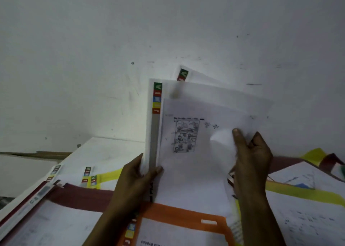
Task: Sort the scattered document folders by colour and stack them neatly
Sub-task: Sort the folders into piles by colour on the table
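Both hands hold a small stack of white, translucent document folders (pixel 196 104) upright above the desk. My left hand (pixel 138 178) grips the stack's lower left edge by the grey spine with coloured tabs. My right hand (pixel 250 156) holds the right side, thumb on the front sheet, which shows a printed picture. A second white folder (pixel 183 74) sticks out behind. Below lie an orange folder (pixel 179 214), maroon folders (pixel 80 195) and yellow folders (pixel 302 192), overlapping loosely.
A white wall (pixel 130 40) stands close behind the desk. At the left, more white folders (pixel 104 152) lie flat, and a red-spined folder (pixel 24 206) lies at the front left. More yellow and maroon folders (pixel 324 156) lie at the far right.
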The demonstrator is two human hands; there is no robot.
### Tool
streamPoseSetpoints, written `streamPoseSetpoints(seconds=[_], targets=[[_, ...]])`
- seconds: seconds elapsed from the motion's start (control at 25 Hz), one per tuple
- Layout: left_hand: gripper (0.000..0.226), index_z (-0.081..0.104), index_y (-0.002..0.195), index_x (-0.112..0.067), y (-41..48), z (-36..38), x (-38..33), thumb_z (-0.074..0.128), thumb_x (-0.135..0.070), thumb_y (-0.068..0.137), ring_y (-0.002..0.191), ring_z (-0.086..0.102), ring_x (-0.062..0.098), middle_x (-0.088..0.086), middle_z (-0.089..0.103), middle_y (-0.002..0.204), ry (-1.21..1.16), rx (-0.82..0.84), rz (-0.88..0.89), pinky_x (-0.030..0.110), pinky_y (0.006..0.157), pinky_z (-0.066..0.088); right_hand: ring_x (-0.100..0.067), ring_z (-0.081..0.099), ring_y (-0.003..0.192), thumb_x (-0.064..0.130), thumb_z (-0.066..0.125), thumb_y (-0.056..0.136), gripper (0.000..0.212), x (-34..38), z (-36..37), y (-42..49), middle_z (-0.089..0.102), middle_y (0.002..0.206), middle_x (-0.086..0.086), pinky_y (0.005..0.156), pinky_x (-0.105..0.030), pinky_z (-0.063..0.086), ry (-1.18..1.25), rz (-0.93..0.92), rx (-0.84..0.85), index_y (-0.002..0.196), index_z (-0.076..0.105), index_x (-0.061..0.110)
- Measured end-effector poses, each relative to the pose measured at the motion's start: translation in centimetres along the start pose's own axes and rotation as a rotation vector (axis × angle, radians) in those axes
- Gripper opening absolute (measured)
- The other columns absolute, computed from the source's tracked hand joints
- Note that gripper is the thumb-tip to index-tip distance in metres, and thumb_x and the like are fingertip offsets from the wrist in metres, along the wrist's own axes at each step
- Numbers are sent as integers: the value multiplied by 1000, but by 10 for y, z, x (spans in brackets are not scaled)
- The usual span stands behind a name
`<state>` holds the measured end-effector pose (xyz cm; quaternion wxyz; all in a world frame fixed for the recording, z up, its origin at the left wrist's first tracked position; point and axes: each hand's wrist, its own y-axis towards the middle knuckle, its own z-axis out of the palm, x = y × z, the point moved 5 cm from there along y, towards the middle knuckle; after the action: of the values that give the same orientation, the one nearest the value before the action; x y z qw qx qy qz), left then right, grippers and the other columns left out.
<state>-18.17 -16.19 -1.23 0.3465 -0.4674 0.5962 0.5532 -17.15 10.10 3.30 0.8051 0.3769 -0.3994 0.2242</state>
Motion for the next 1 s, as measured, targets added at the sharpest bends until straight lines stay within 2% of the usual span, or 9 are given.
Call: streamPoseSetpoints(seconds=[0.12,0.2,0.28,0.4,0.52,0.6,0.72,0.88,1.0], targets=[[13,69,95,-21,5,-13,-13,68,-12,86,69,71,8,-8,77,81,-111,-90,25,18,56,55,-13,57,119,26,75,82,51,-17,7,-2,60,131,7,100,-40,50,-167,121,139,128,55,31],[7,67,91,-19,8,-22,-20,63,-14,88,59,67,5,-9,74,73,-158,-137,42,16,48,51,-16,54,124,46,77,71,69,-35,8,-6,55,138,8,102,-45,48,-182,274,256,133,47,40],[7,67,92,-22,8,-28,-25,60,-19,90,65,67,0,-14,75,77,-167,-171,69,12,52,51,-17,64,111,46,75,74,46,-39,10,-11,67,122,9,92,-43,55,-156,310,355,117,59,40],[13,66,94,-24,8,-34,-26,58,-31,88,71,66,-6,-19,74,79,-189,-259,101,9,58,51,-20,71,94,20,66,91,8,-22,23,-14,75,97,2,81,-37,58,-122,156,408,98,69,21],[18,65,96,-26,10,-39,-22,58,-37,83,75,65,-10,-15,73,83,-193,-289,87,11,65,53,-21,69,86,14,64,93,4,-10,31,-16,73,90,-4,76,-34,57,-103,62,426,94,67,15],[20,64,102,-24,10,-40,-20,64,-29,82,75,66,-9,-12,71,86,-156,-256,64,15,64,54,-21,71,90,11,64,92,7,-17,30,-18,74,95,-3,80,-36,58,-102,137,474,98,67,14],[31,65,109,-25,12,-40,-10,68,-24,78,85,71,2,-4,75,95,-147,-165,40,23,72,58,-15,71,95,15,69,89,17,-34,23,-20,75,101,3,89,-40,56,-181,239,483,106,67,18],[21,68,103,-33,18,-40,17,64,-20,87,100,69,14,-7,75,103,-154,-83,-51,42,90,53,-12,70,94,23,69,88,12,-43,22,-25,74,98,7,85,-35,56,-267,295,422,100,67,25],[22,65,112,-31,16,-28,17,58,-19,95,103,66,18,-3,72,107,-65,-109,-35,42,88,53,-8,67,98,24,65,92,11,-29,24,-29,72,101,11,88,-32,55,-288,275,419,100,65,30]])
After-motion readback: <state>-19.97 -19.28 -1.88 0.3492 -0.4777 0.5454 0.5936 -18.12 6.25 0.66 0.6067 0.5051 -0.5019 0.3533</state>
